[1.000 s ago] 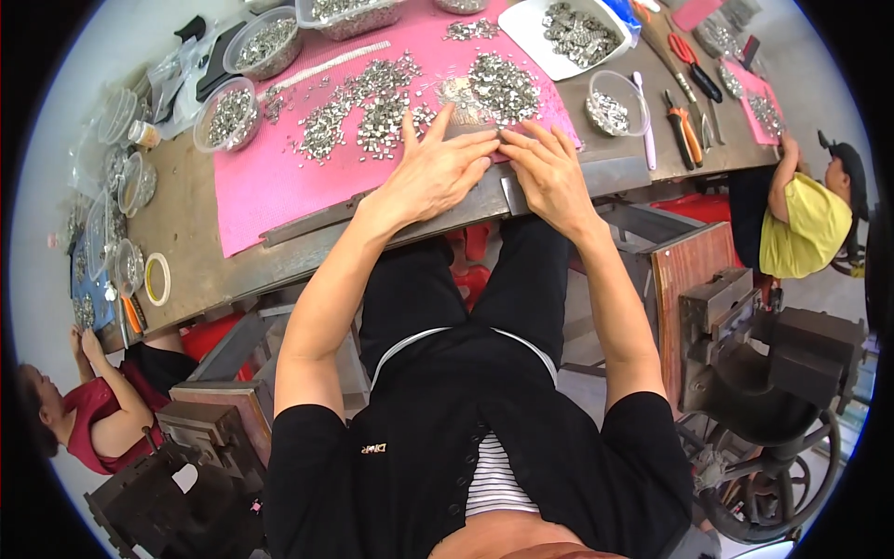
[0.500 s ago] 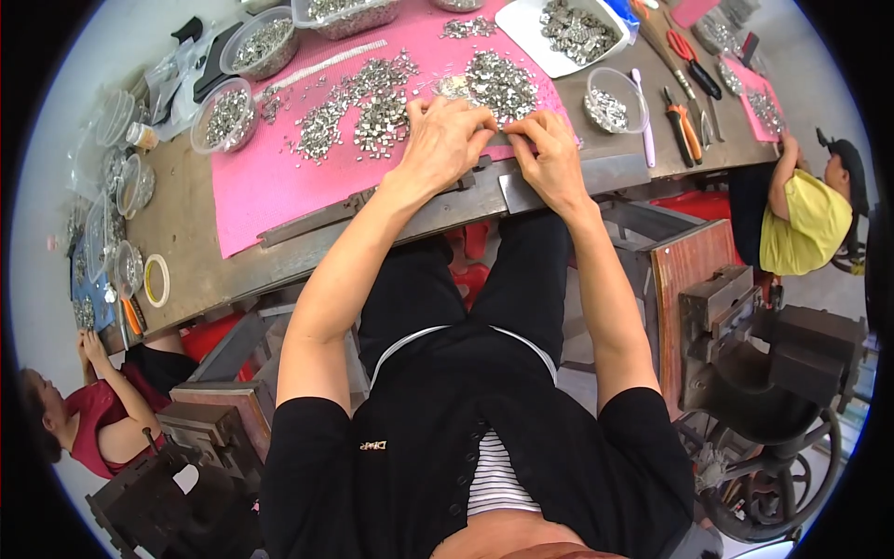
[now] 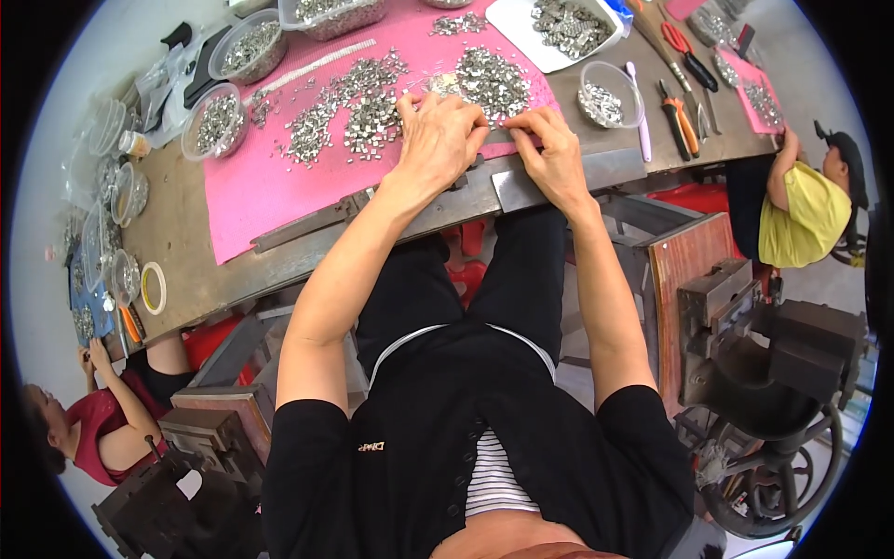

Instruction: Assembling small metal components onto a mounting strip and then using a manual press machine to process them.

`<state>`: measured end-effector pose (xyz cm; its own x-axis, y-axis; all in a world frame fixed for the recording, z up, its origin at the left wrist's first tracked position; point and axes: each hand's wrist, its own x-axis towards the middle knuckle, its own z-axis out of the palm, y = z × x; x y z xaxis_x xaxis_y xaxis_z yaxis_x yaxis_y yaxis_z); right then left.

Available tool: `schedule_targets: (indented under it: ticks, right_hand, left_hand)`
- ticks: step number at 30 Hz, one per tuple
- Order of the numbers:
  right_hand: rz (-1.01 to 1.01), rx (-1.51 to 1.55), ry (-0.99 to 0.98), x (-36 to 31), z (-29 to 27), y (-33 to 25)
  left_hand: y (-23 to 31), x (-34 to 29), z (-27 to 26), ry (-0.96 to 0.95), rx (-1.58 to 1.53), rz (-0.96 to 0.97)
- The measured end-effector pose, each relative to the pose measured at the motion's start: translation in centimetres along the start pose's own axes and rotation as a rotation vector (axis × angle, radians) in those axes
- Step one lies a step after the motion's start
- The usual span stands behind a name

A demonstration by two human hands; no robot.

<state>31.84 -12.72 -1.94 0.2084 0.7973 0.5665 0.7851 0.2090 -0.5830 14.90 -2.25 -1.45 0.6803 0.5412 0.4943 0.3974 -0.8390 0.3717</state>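
A pink mat [image 3: 265, 186] covers the middle of the workbench, strewn with piles of small silvery metal pieces [image 3: 372, 112]. My left hand [image 3: 438, 140] lies palm down at the mat's near edge, fingers curled over pieces beside a dense pile [image 3: 489, 79]. My right hand [image 3: 549, 154] sits just to its right, thumb and fingers pinched together at the mat's edge above a grey metal bar [image 3: 549, 182]. Whether either hand grips a piece is hidden by the fingers.
Clear plastic bowls [image 3: 610, 93] of metal pieces ring the mat, with a white tray [image 3: 521, 28] at the back. Orange-handled pliers [image 3: 680, 116] and scissors [image 3: 684, 51] lie right. A person in yellow [image 3: 805, 214] sits right, one in red [image 3: 93, 429] at lower left. Dark machines [image 3: 773, 373] stand beside my legs.
Both hands have drawn closer together and curled. The left hand slid right toward the dense pile; the right hand's flat fingers have pinched at the mat's edge.
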Motion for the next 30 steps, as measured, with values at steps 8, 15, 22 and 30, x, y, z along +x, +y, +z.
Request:
schedule_targets:
  ticks: [8,15,22,30]
  right_hand:
    - [-0.002,-0.099,0.011,0.6,0.8,0.2]
    - [-0.095,-0.230,0.022,0.5,1.5,0.3]
    - [-0.131,-0.332,-0.023,0.8,1.9,0.0]
    - [-0.259,-0.056,-0.133,0.1,2.2,-3.9]
  left_hand:
    - [-0.2,-0.1,0.2,-0.002,0.002,-0.013]
    - [-0.4,-0.7,-0.2,0.060,-0.042,-0.067]
    - [-1.2,-0.9,-0.7,0.010,0.003,-0.074]
    - [-3.5,-1.6,-2.5,-0.002,-0.054,-0.015]
